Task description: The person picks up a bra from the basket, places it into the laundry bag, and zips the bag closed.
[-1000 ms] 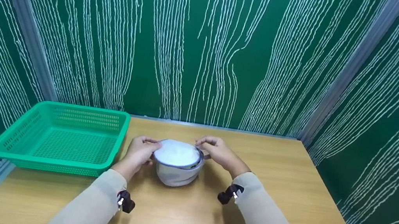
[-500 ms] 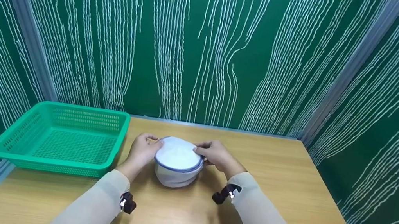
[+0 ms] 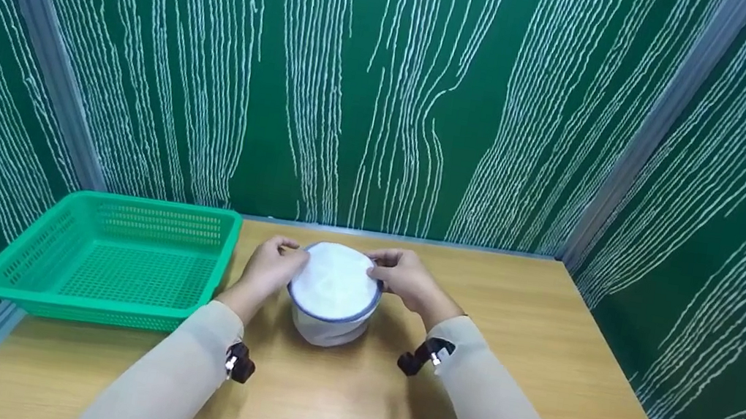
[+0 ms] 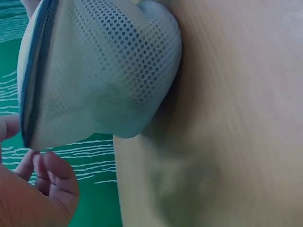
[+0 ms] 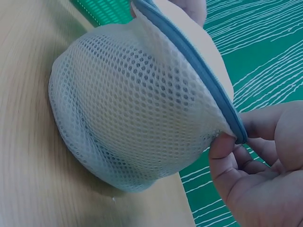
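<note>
A round white mesh laundry bag (image 3: 335,285) with a blue zipped rim stands on the table, its flat top tilted toward the camera. At its left rim, my left hand (image 3: 269,269) pinches the edge between thumb and fingertips. My right hand (image 3: 406,281) pinches the opposite edge, with the thumb on top. Through the right wrist view, the honeycomb mesh side (image 5: 128,99) looks rounded, and the blue rim (image 5: 199,61) runs down into the right fingertips. What lies inside the bag cannot be made out.
A green perforated plastic basket (image 3: 136,311) sits at the left of the wooden table (image 3: 328,410). Green panels (image 3: 390,94) with wavy white lines enclose the table at the back and both sides.
The gap under the lid at the right has closed. My right hand has come onto the right rim, and both hands have raised the bag's top slightly, tilting it toward the camera.
</note>
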The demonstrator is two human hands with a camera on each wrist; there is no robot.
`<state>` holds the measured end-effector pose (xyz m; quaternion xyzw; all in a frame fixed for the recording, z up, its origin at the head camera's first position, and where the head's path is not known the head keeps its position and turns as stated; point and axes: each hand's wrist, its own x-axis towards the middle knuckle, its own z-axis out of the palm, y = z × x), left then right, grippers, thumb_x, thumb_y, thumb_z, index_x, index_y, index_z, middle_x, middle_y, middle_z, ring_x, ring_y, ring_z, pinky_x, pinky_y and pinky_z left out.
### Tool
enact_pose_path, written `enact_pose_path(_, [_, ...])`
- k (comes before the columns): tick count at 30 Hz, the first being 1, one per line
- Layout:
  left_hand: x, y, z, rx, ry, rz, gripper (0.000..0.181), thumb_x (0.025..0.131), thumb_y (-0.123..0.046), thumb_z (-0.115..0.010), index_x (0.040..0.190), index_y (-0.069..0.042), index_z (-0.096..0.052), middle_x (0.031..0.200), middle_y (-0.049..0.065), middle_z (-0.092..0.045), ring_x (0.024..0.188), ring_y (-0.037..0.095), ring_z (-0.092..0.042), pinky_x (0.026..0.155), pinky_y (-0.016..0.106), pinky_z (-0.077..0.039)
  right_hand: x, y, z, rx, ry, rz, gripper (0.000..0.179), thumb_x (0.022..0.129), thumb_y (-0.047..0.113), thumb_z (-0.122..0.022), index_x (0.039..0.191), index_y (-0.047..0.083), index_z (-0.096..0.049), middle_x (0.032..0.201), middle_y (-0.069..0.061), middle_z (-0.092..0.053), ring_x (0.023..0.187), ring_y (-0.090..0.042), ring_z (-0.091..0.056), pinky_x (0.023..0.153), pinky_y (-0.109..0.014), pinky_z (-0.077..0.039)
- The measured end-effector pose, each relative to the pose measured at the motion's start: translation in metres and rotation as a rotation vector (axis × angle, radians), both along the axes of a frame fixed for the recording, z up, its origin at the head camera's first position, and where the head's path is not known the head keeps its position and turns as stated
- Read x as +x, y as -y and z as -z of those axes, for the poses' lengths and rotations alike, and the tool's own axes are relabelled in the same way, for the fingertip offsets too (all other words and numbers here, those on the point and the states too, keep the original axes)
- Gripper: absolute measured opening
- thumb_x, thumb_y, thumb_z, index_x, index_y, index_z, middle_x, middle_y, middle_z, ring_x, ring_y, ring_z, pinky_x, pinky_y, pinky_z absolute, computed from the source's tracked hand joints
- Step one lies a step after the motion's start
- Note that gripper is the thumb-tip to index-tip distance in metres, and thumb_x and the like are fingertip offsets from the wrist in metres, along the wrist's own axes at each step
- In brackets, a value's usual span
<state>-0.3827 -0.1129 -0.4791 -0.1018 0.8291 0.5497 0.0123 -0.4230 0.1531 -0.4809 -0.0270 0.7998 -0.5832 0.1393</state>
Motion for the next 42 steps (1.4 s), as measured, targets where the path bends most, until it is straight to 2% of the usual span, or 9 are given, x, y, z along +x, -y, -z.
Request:
enact_pose_path(6, [-0.011, -0.006, -0.013, -0.194, 0.030, 0.146, 0.059, 0.119, -0.047, -0.051, 0.166, -0.011, -0.052, 0.168, 0.019, -0.056, 0.157, 0.038, -0.054, 0.132, 0.056, -0.045, 0.001, 0.005, 0.000, -0.045, -0.002, -0.007, 0.037, 0.102, -0.003, -0.075, 0.137, 0.008, -0.078, 0.128, -0.013, -0.073, 0.106, -0.021, -0.072, 0.086, -0.029, -0.065])
enact_pose_path(12, [-0.015, -0.018, -0.010, -0.151, -0.028, 0.225, 0.050, 0.123, -0.033, -0.044, 0.157, -0.002, -0.062, 0.164, 0.020, -0.062, 0.157, 0.037, -0.054, 0.134, 0.056, -0.043, 0.001, 0.003, 0.005, -0.073, 0.007, -0.012, 0.034, 0.101, -0.003, -0.076, 0.133, 0.007, -0.078, 0.121, -0.009, -0.072, 0.098, -0.016, -0.070, 0.078, -0.025, -0.064])
enact_pose_path(16, [-0.015, -0.022, -0.006, -0.134, -0.060, 0.198, 0.039, 0.122, -0.022, -0.049, 0.143, 0.001, -0.071, 0.150, 0.020, -0.070, 0.145, 0.037, -0.063, 0.127, 0.054, -0.051, 0.000, 0.001, 0.007, -0.081, 0.012, -0.017, 0.027, 0.106, 0.008, -0.073, 0.132, 0.007, -0.078, 0.121, -0.008, -0.073, 0.095, -0.015, -0.069, 0.075, -0.025, -0.063])
enact_pose_path(20, [-0.016, -0.023, -0.004, -0.131, -0.081, 0.163, 0.034, 0.121, -0.018, -0.052, 0.140, 0.002, -0.073, 0.147, 0.022, -0.072, 0.143, 0.038, -0.065, 0.126, 0.054, -0.053, -0.006, 0.002, 0.008, -0.052, 0.013, -0.004, 0.025, 0.115, 0.019, -0.064, 0.133, 0.008, -0.078, 0.124, -0.007, -0.075, 0.102, -0.016, -0.069, 0.081, -0.027, -0.063])
enact_pose_path(24, [-0.017, -0.025, -0.003, -0.126, -0.098, 0.151, 0.031, 0.119, -0.015, -0.055, 0.137, 0.002, -0.075, 0.145, 0.022, -0.073, 0.142, 0.038, -0.066, 0.125, 0.053, -0.053, -0.014, 0.003, 0.007, -0.019, 0.010, 0.007, 0.028, 0.120, 0.017, -0.055, 0.134, 0.007, -0.077, 0.134, -0.010, -0.076, 0.120, -0.023, -0.071, 0.093, -0.034, -0.063])
enact_pose_path(28, [-0.016, -0.028, -0.003, -0.118, -0.111, 0.137, 0.028, 0.118, -0.013, -0.058, 0.134, 0.001, -0.076, 0.141, 0.022, -0.075, 0.138, 0.037, -0.068, 0.122, 0.052, -0.055, -0.022, 0.006, 0.006, -0.051, 0.022, -0.050, 0.033, 0.120, 0.015, -0.053, 0.141, 0.007, -0.077, 0.147, -0.012, -0.074, 0.133, -0.026, -0.069, 0.101, -0.035, -0.062])
enact_pose_path(32, [-0.014, -0.031, -0.003, -0.116, -0.111, 0.134, 0.028, 0.119, -0.014, -0.058, 0.134, 0.000, -0.076, 0.140, 0.020, -0.075, 0.137, 0.036, -0.069, 0.122, 0.052, -0.056, -0.025, 0.010, 0.007, -0.075, 0.050, -0.106, 0.036, 0.117, 0.011, -0.053, 0.143, 0.009, -0.078, 0.152, -0.011, -0.073, 0.125, -0.021, -0.070, 0.095, -0.028, -0.061])
enact_pose_path(36, [-0.013, -0.029, -0.004, -0.109, -0.104, 0.132, 0.029, 0.120, -0.016, -0.056, 0.138, -0.001, -0.074, 0.142, 0.020, -0.073, 0.139, 0.036, -0.067, 0.124, 0.053, -0.054, -0.027, 0.013, 0.006, -0.026, 0.085, -0.101, 0.037, 0.115, 0.010, -0.054, 0.141, 0.011, -0.080, 0.149, -0.011, -0.074, 0.111, -0.018, -0.069, 0.086, -0.026, -0.059])
enact_pose_path(42, [-0.016, -0.023, 0.000, -0.116, -0.124, 0.114, 0.029, 0.119, -0.014, -0.055, 0.133, 0.000, -0.076, 0.141, 0.020, -0.074, 0.138, 0.036, -0.067, 0.123, 0.052, -0.053, -0.024, 0.016, 0.003, 0.034, 0.113, -0.111, 0.039, 0.116, 0.017, -0.052, 0.147, 0.007, -0.075, 0.132, -0.009, -0.073, 0.100, -0.018, -0.064, 0.080, -0.028, -0.058])
